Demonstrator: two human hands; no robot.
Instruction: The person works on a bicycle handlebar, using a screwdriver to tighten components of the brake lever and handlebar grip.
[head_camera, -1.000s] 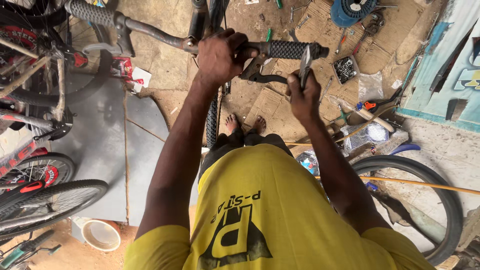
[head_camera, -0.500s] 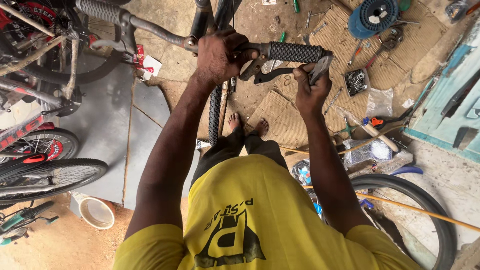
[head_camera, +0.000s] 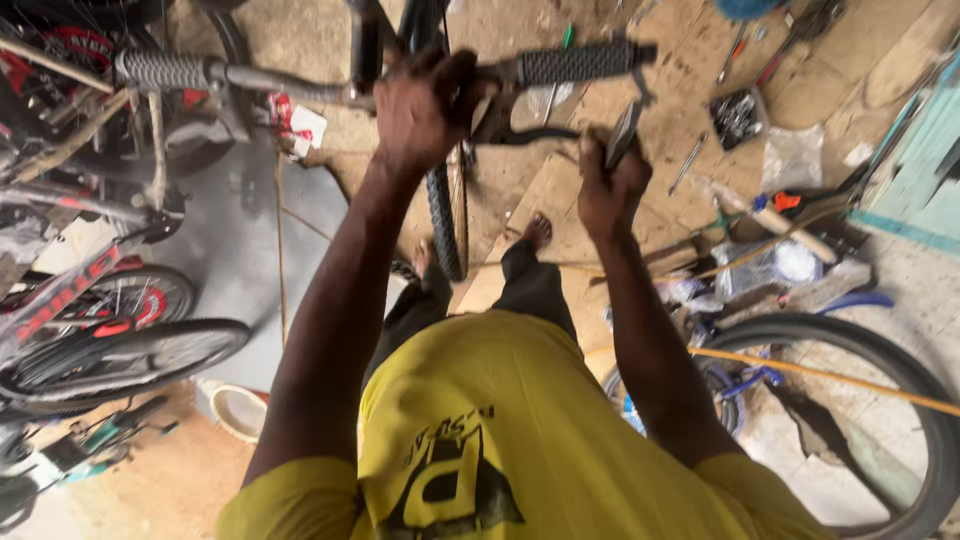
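A bicycle handlebar (head_camera: 290, 82) with black ribbed grips runs across the top of the view. My left hand (head_camera: 425, 105) is closed around the bar near its middle, beside the brake lever (head_camera: 535, 133). My right hand (head_camera: 605, 185) is just below the right grip (head_camera: 578, 64) and holds a small flat metal tool (head_camera: 622, 133) that points up toward the lever clamp. The bike's front tyre (head_camera: 447, 220) hangs down between my arms, over my sandalled feet.
Other bicycles and wheels (head_camera: 120, 350) crowd the left side. A large tyre (head_camera: 880, 350) lies at the right. Loose tools, a tray of small parts (head_camera: 738, 115) and plastic bags litter the cardboard floor ahead. A white bowl (head_camera: 238, 408) sits low left.
The view has tilted, so the handlebar sits higher and nearer. My right hand has shifted a little lower under the grip, still holding the tool. My left hand keeps its grip on the bar.
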